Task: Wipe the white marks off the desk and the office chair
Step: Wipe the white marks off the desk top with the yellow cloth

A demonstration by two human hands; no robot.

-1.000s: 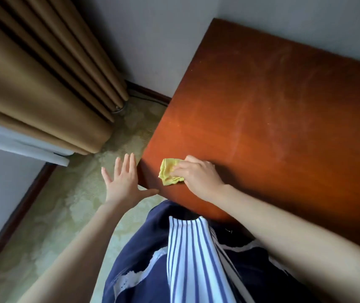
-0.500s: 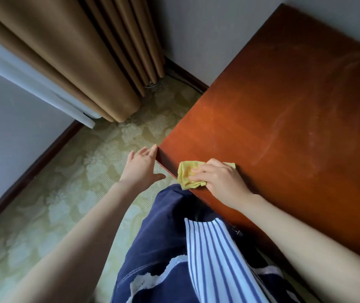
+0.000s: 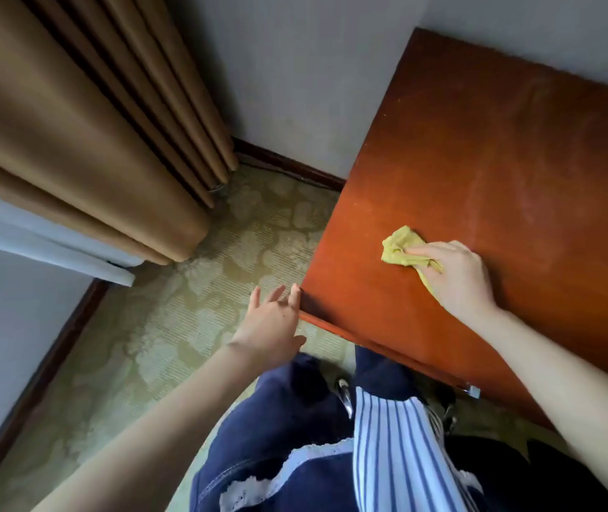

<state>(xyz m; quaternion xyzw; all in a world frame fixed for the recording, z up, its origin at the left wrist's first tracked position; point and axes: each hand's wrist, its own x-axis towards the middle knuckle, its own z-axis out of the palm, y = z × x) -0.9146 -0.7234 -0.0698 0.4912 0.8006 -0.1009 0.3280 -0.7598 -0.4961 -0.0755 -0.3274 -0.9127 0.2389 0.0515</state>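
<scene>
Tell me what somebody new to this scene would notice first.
The glossy reddish-brown desk fills the right side, with faint whitish smears across its middle. Near its left edge, the right hand holds a bunched yellow cloth against the top. The left hand reaches with straight fingers to the desk's near corner, and heavy tan curtains hang at upper left.

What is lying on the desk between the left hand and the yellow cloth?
Nothing: in the head view only bare desk top lies between the left hand at the corner and the yellow cloth.
</scene>
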